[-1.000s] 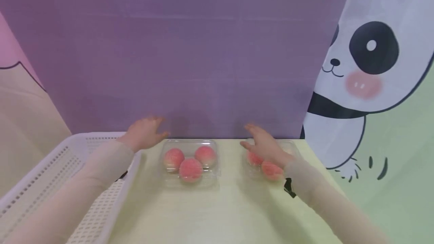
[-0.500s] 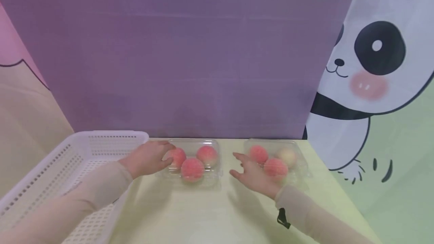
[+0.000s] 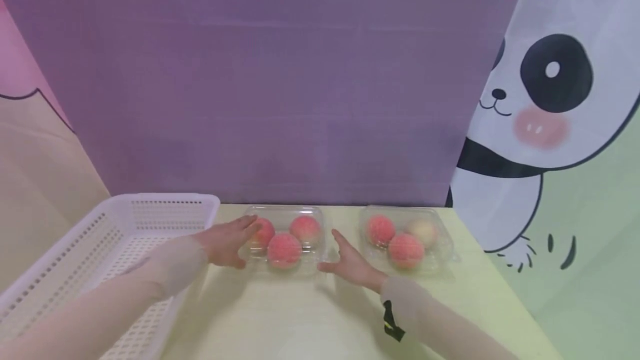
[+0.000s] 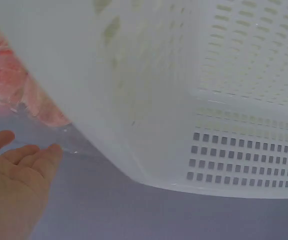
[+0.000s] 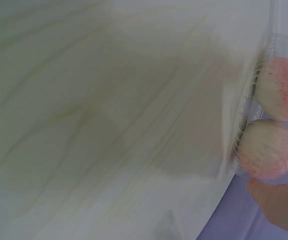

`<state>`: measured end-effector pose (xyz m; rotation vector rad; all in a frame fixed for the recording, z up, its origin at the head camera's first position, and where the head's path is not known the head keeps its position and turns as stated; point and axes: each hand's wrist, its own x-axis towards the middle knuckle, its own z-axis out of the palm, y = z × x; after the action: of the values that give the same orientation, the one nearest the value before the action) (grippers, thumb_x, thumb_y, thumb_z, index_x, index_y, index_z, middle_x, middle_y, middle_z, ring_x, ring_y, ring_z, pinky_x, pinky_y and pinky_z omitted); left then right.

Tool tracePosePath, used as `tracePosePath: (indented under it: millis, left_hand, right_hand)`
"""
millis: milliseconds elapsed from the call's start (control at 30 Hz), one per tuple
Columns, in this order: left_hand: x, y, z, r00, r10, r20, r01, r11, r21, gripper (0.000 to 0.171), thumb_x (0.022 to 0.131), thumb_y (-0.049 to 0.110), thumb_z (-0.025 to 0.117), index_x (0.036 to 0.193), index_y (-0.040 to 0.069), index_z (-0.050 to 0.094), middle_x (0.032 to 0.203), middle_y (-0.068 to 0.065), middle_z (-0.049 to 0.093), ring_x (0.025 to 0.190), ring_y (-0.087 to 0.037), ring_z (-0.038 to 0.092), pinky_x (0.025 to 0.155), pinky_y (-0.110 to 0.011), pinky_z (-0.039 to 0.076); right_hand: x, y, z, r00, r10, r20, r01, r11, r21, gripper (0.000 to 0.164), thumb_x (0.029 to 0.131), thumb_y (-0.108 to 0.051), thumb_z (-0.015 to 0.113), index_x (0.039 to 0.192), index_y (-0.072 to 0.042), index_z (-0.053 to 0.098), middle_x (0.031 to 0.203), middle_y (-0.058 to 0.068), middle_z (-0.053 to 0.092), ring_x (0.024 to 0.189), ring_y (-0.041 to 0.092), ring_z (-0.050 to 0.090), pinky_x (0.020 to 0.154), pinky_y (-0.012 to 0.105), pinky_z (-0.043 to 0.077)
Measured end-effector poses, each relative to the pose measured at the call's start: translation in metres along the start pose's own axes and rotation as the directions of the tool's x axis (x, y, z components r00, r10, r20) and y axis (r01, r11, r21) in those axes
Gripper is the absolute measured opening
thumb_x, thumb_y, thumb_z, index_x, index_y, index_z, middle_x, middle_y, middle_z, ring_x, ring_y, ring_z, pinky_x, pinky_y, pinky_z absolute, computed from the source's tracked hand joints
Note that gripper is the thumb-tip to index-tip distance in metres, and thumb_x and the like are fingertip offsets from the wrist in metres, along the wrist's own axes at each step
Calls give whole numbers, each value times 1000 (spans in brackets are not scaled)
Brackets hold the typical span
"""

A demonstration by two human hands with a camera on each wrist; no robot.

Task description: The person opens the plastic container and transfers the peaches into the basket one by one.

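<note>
- Centrally, a clear plastic clamshell tray point(image 3: 282, 263) holding three pink peaches point(image 3: 283, 249) sits on the pale yellow-green wooden table point(image 3: 300, 321), seen whole only from the head.
- Left hand point(image 3: 227, 240): fingers straight, against the tray's left side; released.
- Right hand point(image 3: 350, 263): flat, released, at the tray's right edge.
- The left wrist view alone shows the white perforated plastic basket point(image 4: 209, 100) close up.
- A second clear tray of peaches point(image 3: 405, 240) lies further right.
</note>
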<state>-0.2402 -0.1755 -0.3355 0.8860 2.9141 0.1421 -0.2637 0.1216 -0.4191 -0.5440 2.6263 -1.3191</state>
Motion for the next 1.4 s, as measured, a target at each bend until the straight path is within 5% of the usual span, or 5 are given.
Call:
tracePosePath:
  millis: [300,800,1033,1233,1400]
  left_hand:
    - [5,-4,9,999,-24,47,24,1000,10,86,69,23,76,137,-7,31,146,-29,20,135,-42,21,107,-51,29]
    - [7,-7,15,1000,-6,-3,6,1000,-15,81,73,24,74,134,-11,34,142,-33,25,132,-43,27,106,-51,30]
    - [8,-3,15,1000,-3,7,3,998,69,78,75,28,73,132,-11,38,139,-35,29,127,-45,34,103,-51,35]
    - [9,-6,17,999,22,33,-26,991,130,74,79,27,68,133,-11,35,139,-35,29,129,-45,31,104,-51,33]
    - [10,-6,19,997,73,24,-76,973,216,68,80,24,64,131,-12,37,136,-35,34,126,-46,36,94,-50,44]
  right_hand:
    - [8,2,9,995,56,79,-69,983,170,98,79,-24,72,146,-1,4,152,21,9,129,51,24,106,56,26]
    - [15,0,17,996,38,81,-53,978,200,99,80,-21,70,145,2,-1,151,23,4,131,48,24,107,52,27]
    - [16,3,16,996,33,83,-51,972,230,101,79,-22,71,145,2,-2,151,23,5,134,44,18,109,52,24]
    - [16,5,17,992,50,119,-80,964,255,102,83,-26,67,145,-2,-10,153,20,0,139,37,4,112,54,8]
    - [18,8,21,987,72,146,-117,935,334,102,83,-25,65,145,-6,-13,154,15,-4,140,33,-1,112,54,4]
